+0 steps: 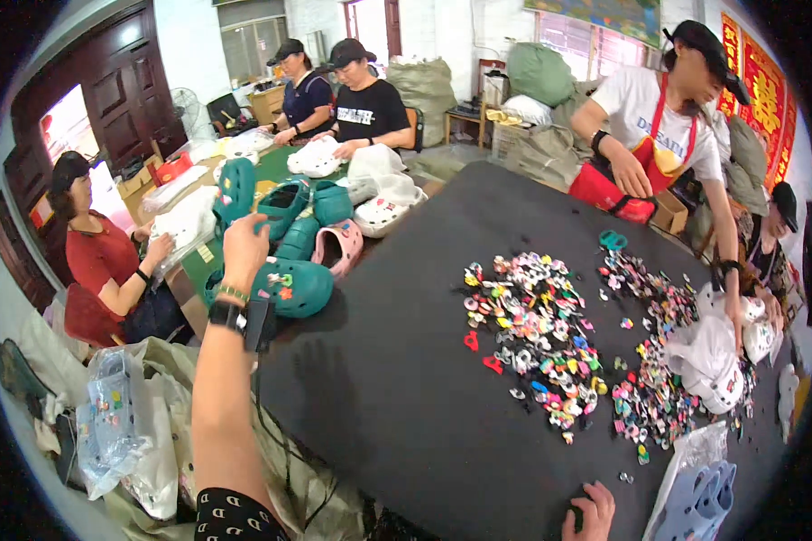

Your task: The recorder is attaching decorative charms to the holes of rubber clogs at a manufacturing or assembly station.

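My left hand reaches to a heap of green clogs at the table's left edge. Its fingers are closed at the lower end of an upright green clog; their tips are partly hidden. Just below that hand lies another green clog with colourful charms, and a pink clog sits beside it. Low in the view, my right hand rests at the near edge of the black table, fingers curved, with a gap between thumb and fingers. No object shows in it.
Loose shoe charms spread over the table's right half. Bagged blue clogs lie near right; more bagged clogs are at lower left. A standing person reaches to white clogs. Several people sit at a green table.
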{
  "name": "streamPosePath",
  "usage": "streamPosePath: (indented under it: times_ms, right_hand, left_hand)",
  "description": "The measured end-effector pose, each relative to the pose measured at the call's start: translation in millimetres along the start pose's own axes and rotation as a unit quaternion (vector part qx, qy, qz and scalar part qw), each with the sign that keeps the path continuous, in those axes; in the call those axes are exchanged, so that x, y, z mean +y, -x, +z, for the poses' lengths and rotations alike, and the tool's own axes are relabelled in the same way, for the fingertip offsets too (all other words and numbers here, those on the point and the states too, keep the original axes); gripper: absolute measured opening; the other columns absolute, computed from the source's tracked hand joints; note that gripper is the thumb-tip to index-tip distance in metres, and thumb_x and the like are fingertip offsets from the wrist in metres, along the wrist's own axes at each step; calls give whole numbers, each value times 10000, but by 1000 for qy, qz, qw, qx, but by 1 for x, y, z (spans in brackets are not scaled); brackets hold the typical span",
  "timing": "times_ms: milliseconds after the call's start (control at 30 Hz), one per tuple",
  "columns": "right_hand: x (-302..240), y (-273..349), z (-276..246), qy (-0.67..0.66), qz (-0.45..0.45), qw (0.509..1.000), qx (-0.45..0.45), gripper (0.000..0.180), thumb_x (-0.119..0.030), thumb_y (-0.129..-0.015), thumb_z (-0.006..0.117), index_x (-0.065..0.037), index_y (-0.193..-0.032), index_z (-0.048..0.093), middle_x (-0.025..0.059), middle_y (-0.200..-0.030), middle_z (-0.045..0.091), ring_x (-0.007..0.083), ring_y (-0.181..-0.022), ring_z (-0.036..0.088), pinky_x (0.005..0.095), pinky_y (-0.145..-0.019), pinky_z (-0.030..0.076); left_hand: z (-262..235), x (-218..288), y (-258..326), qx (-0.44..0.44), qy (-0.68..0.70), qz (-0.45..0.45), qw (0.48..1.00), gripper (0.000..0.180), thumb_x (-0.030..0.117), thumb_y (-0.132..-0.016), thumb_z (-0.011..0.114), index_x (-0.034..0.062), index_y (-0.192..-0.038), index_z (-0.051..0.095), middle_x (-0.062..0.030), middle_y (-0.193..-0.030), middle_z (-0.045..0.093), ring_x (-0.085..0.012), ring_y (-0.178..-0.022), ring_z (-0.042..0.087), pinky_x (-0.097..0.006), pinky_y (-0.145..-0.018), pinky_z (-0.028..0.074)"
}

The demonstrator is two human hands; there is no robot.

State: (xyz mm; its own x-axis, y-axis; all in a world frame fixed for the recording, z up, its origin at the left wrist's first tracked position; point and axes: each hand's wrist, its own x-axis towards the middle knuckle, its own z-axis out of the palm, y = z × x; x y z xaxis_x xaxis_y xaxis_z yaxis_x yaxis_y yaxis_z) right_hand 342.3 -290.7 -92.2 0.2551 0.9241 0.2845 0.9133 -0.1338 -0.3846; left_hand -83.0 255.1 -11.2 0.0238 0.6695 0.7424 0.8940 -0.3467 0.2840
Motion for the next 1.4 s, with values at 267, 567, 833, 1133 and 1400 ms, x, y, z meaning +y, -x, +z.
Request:
streamPosePath:
  times_ms: [267,567,833,1133,1400]
  right_hand:
    - [30,8,16,-18,2,1000,19,273,-86,-771,700,-63,-1035,635,142,-1249,585,365,-1246,504,465,-1003,420]
    - [39,26,20,-57,-4,997,54,245,-110,-859,649,-58,-1092,597,141,-1302,550,342,-1267,489,467,-997,432]
    - [70,37,-91,-39,-37,991,126,328,-59,-776,707,-63,-1088,609,150,-1205,598,346,-1142,570,446,-949,482]
    - [141,100,-210,209,295,925,-118,772,-535,-586,833,-184,-1237,611,148,-1314,554,367,-1230,474,480,-1033,343]
    - [136,98,-210,240,304,908,-162,682,-504,-556,847,-203,-1145,682,157,-1242,583,385,-1193,483,449,-1030,359]
  left_hand:
    - [-52,162,164,-160,205,101,960,219,9,-838,672,17,-1057,666,-165,-1141,671,-367,-1179,585,-434,-1008,443]
    - [-72,301,321,-387,283,176,859,317,177,-920,639,39,-1205,626,-200,-1417,462,-415,-1365,370,-547,-1101,315]
    - [-73,322,364,-377,217,233,870,329,202,-927,624,51,-1219,619,-208,-1437,433,-421,-1400,313,-623,-1132,212]
    - [-72,329,367,-366,217,241,872,324,211,-931,612,56,-1215,616,-199,-1440,446,-401,-1384,349,-606,-1143,201]
    - [-69,327,369,-354,227,255,871,321,216,-938,598,57,-1216,616,-208,-1440,446,-403,-1391,338,-606,-1143,196]
